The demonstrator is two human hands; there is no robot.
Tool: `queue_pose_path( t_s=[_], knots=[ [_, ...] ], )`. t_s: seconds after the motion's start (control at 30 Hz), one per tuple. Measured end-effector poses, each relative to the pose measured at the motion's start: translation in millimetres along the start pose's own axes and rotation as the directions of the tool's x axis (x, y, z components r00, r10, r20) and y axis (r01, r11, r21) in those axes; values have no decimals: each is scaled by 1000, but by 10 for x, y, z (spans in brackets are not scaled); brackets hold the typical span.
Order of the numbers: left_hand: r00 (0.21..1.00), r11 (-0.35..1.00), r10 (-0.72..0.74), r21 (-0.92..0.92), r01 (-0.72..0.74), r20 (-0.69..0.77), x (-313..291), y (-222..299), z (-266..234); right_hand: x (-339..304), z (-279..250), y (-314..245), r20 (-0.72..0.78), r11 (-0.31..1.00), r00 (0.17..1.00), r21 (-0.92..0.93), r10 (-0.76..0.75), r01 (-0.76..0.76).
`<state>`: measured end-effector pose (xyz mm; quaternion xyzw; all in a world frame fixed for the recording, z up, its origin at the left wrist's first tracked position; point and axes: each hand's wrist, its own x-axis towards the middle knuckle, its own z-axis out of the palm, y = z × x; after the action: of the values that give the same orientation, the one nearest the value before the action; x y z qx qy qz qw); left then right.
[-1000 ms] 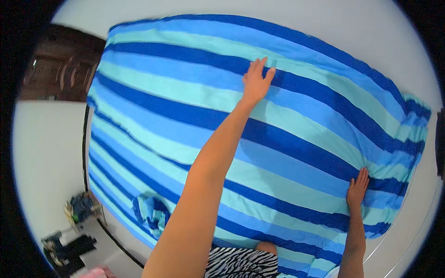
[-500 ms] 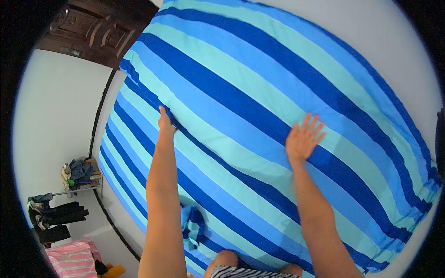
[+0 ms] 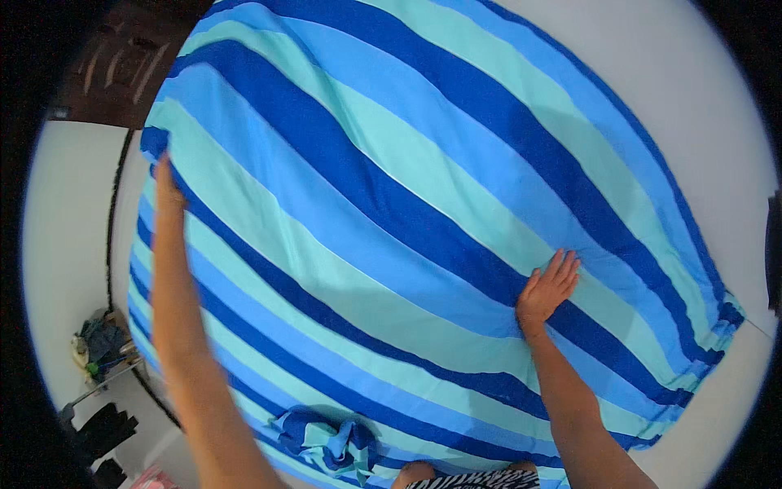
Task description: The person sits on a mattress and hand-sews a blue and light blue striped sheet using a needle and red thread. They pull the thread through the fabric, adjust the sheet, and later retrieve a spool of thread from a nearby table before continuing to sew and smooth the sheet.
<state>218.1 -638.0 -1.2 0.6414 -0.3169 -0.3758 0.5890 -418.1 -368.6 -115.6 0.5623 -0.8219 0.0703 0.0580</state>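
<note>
A large bed sheet [image 3: 342, 204] in dark blue, light blue and mint stripes covers most of the view. At the far left my left hand [image 3: 169, 186] is closed on its dark blue edge, slightly blurred, and the cloth bulges up in soft folds beside it. My right hand [image 3: 547, 295] rests on the sheet right of the middle, palm down, its fingers stretched out and holding nothing. Beneath the gripped edge lies a second layer [image 3: 236, 318] with the same stripes. A crumpled piece of matching cloth [image 3: 330, 440] sits near my knees.
A white wall [image 3: 660, 90] borders the bed on the far right. Beyond the left side stand a dark carved wooden door [image 3: 122, 65], a pile of clothes [image 3: 102, 346] and dark garments hanging from a rail [image 3: 106, 428]. Pink cloth [image 3: 155, 479] shows at the lower left.
My left hand has moved left and away from me, drawing the sheet's edge along and raising folds. My right hand has settled onto the sheet. The view has shifted too.
</note>
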Motion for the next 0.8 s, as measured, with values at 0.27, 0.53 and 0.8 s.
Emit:
queue_pose_path(
  t_s=[0.27, 0.53, 0.8],
  knots=[
    [920, 927, -151, 273, 259, -363, -156, -926, -1135, 32, 3, -42, 17, 1000, 1000, -5, 26, -26],
    [960, 936, -219, 241, 256, -173, -45, -68, -161, 31, 15, 53, -4, 1000, 1000, 1, 9, -9],
    [890, 903, -262, 230, 362, -373, 212, -484, -1192, 21, 93, -50, -5, 995, 999, 88, -46, 46]
  ],
)
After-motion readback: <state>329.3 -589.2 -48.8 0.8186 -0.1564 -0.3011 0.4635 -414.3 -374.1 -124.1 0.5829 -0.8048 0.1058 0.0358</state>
